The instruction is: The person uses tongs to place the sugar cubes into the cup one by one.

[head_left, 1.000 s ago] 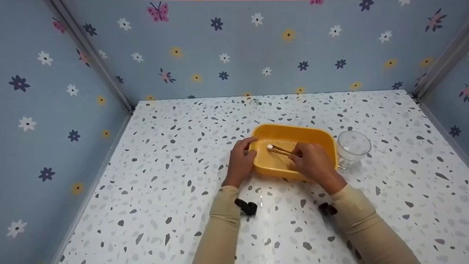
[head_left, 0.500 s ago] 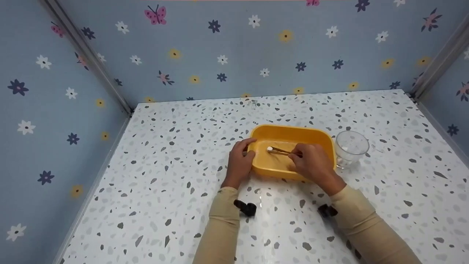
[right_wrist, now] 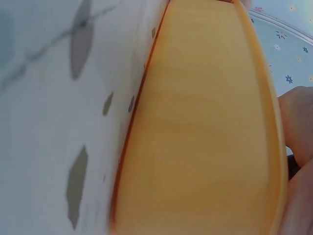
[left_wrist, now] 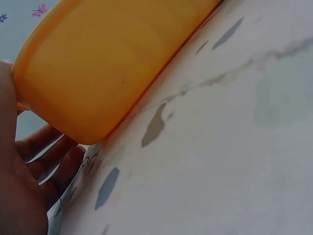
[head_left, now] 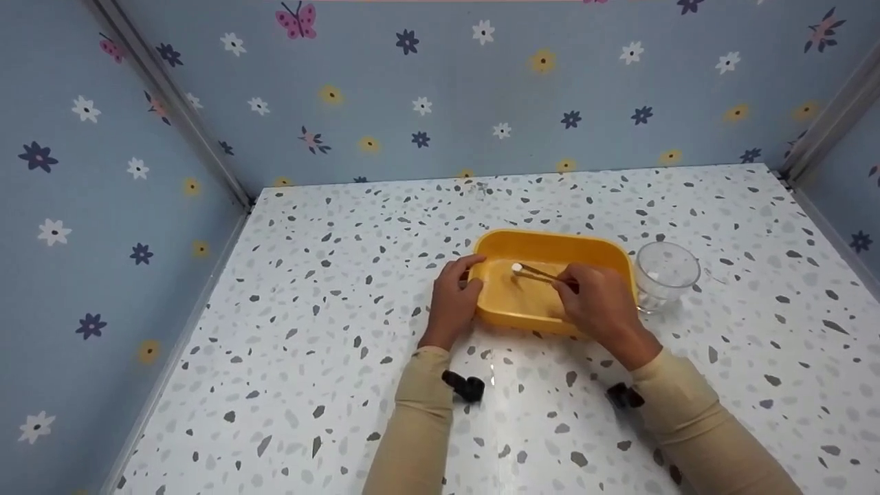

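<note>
A yellow plastic tub (head_left: 529, 320) stands on the speckled table. My left hand (head_left: 454, 302) holds its left end, with fingertips over the rim; in the left wrist view, the other fingers (left_wrist: 66, 171) lie against the outside of the tub wall (left_wrist: 98, 68). Over the tub, my right hand (head_left: 599, 302) pinches a pair of thin tweezers (head_left: 540, 274). At their tips sits a small round white piece (head_left: 517, 268), above the tub floor. The right wrist view has mostly the tub's outer wall (right_wrist: 195, 122), with part of the right hand (right_wrist: 298, 122) past the rim.
A clear drinking glass (head_left: 665, 271) stands right beside the tub's right end, with small white pieces low inside it. Flower-patterned panels (head_left: 454, 89) enclose the table (head_left: 309, 344) at the back and sides.
My right hand has shifted slightly right, and the tweezers' tips have moved up and right with the white piece. My left hand stays on the tub's left end.
</note>
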Demonstrator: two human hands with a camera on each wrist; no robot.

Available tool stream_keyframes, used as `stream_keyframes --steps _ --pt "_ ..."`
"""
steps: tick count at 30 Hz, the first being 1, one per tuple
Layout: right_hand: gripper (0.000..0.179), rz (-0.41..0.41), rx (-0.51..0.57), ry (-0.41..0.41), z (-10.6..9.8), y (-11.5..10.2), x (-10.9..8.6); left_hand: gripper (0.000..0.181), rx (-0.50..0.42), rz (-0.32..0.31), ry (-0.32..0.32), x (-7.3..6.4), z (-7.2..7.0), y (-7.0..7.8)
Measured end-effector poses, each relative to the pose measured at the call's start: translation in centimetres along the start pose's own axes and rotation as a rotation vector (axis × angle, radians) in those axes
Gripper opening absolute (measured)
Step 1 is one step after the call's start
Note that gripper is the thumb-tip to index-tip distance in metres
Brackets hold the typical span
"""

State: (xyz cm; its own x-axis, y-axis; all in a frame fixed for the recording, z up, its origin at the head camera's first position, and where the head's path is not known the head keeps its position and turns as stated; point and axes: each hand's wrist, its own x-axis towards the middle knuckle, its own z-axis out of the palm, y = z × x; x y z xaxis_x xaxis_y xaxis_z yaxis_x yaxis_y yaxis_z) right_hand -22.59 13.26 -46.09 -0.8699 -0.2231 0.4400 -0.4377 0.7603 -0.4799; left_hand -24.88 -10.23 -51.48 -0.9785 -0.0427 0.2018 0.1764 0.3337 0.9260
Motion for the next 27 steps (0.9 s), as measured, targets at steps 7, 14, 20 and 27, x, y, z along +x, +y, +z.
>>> stream_keyframes --steps 7,14,20,27 --pt "0.006 -0.04 -0.028 0.036 -0.8 0.3 -0.5 0.04 0.015 0.002 -0.005 0.1 0.0 -0.1" --pt "0.006 -0.054 -0.036 0.058 -2.0 0.4 -0.6 0.04 0.021 -0.005 0.003 0.2 0.0 -0.1" --pt "0.006 -0.066 -0.053 0.093 -3.5 0.2 -0.8 0.04 0.037 -0.005 0.007 0.3 0.1 -0.1" --pt "0.006 -0.081 -0.059 0.107 -4.4 0.1 -1.3 0.041 0.025 -0.018 0.006 0.2 0.1 0.1"
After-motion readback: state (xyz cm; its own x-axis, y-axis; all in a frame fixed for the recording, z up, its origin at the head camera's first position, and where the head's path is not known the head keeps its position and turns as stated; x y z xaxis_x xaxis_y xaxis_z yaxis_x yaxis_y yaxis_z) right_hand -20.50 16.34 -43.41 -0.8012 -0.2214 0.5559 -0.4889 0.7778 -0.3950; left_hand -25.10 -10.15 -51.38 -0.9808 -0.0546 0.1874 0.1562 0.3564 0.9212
